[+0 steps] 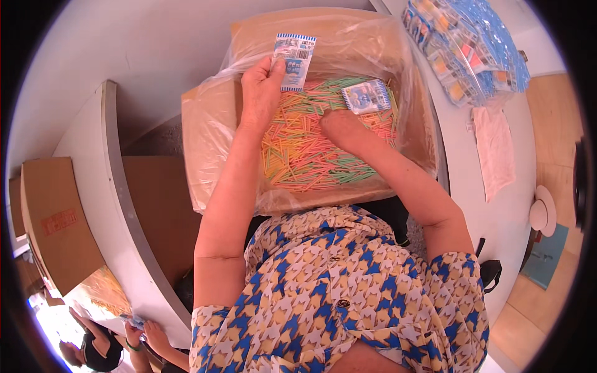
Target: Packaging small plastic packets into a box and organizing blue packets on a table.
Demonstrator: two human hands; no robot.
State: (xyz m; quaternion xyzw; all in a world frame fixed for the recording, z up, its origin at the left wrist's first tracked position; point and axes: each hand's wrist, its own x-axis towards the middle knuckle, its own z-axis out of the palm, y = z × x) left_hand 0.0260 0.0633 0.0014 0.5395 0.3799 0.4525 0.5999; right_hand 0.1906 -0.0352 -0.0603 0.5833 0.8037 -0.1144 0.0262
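My left hand (262, 87) pinches a small flat packet (297, 57), white and blue with striped ends, above the far left part of a cardboard box (214, 143). Thin pink, yellow and green sticks (305, 146) fill the box, which is lined with clear plastic. Down among the sticks is my right hand (346, 130), its fingers curled; whatever they grip is hidden. Just beyond that hand a second white and blue packet (365, 97) lies on top of the sticks.
A clear bag of similar packets (463, 53) stands at the far right on a white table (472, 217), near a pale cloth (494, 152). Another cardboard box (62, 217) sits on the left. At lower left, another person's hands (149, 332) hold something small.
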